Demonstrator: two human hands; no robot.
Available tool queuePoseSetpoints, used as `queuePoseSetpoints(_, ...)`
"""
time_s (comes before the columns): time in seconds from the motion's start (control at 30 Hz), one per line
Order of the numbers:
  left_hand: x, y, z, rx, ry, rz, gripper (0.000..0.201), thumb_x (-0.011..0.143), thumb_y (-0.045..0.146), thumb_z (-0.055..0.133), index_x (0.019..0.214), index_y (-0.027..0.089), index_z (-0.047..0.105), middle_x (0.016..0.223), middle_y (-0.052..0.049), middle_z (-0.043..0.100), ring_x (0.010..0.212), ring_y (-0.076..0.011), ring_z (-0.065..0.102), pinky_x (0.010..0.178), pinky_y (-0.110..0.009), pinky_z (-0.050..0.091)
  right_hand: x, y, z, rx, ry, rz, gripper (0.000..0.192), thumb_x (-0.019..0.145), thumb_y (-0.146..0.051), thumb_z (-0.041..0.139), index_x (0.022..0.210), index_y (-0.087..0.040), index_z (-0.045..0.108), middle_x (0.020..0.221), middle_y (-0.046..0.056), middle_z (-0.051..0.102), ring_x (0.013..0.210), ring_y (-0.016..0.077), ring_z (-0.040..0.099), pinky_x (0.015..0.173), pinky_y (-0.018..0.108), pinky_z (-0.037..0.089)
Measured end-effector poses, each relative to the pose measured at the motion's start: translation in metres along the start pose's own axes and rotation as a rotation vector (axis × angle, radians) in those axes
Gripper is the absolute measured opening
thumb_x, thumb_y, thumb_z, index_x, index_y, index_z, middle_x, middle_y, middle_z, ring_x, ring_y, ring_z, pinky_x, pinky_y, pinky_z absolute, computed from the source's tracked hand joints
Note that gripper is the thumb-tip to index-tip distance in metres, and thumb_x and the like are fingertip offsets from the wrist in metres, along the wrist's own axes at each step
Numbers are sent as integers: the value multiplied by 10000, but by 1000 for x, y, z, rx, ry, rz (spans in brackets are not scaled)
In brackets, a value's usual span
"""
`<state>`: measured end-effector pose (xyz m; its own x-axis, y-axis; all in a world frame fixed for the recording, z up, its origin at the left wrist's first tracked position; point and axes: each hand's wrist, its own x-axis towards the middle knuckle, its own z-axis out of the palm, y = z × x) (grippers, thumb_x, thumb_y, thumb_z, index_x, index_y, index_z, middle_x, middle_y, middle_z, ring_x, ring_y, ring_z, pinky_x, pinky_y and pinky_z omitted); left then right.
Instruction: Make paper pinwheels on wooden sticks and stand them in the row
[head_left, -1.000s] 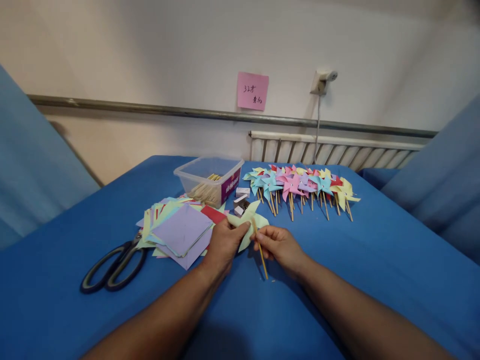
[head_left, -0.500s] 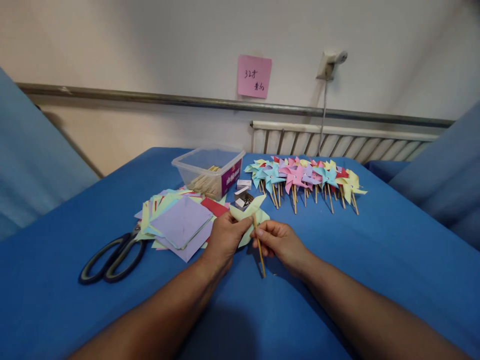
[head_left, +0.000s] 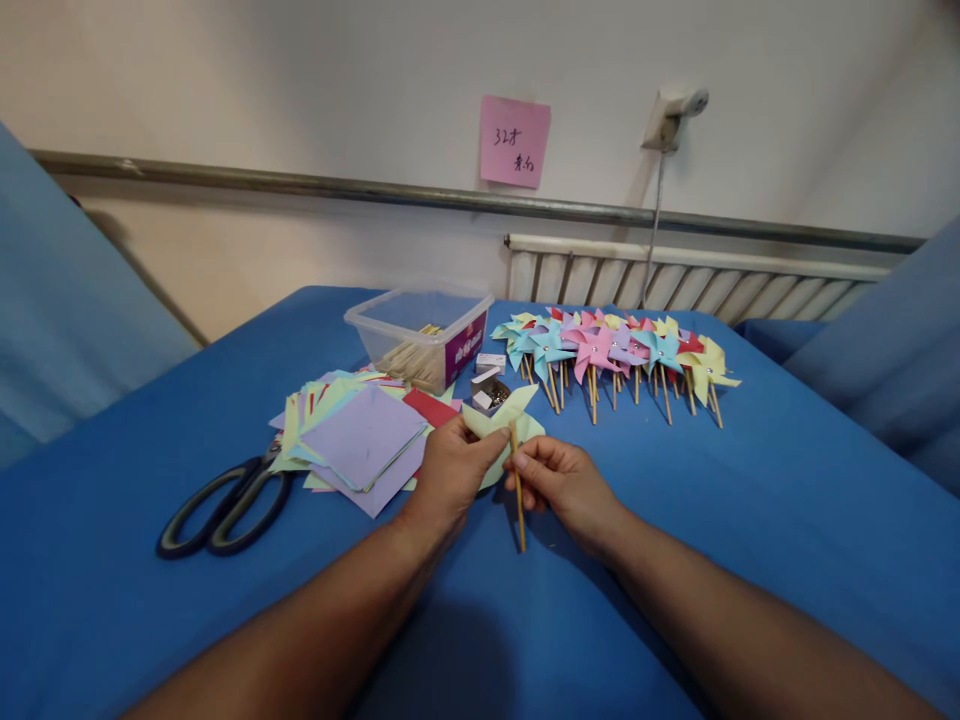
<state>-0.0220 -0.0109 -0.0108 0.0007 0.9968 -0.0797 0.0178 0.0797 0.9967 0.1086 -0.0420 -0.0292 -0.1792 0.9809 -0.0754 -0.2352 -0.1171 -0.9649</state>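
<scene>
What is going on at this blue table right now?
A person is putting a paper pinwheel together. The left hand pinches the pale green pinwheel while the right hand holds its wooden stick against the back. A row of finished pinwheels lies behind, with a paper stack, scissors and a plastic box to the left.
</scene>
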Motion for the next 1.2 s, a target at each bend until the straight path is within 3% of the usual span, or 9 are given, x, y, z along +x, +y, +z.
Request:
queuePoseSetpoints(0.73,-1,-1,0,85,33,23,236,588,353,731,652,152,624,542,18,603,479,-121,518,452,-215,353,0,3,3,-19,31,-40,400,678,-551,711,651,-183,558,485,-34,578,375,67,468,389,193,385)
queuePoseSetpoints(1.2,-2,3,1,80,45,45,237,622,356,720,649,148,611,525,31,574,455,-102,480,452,-215,348,1,3,2,6,30,-26,398,661,-533,729,668,-183,539,530,-34,597,371,61,467,382,196,377)
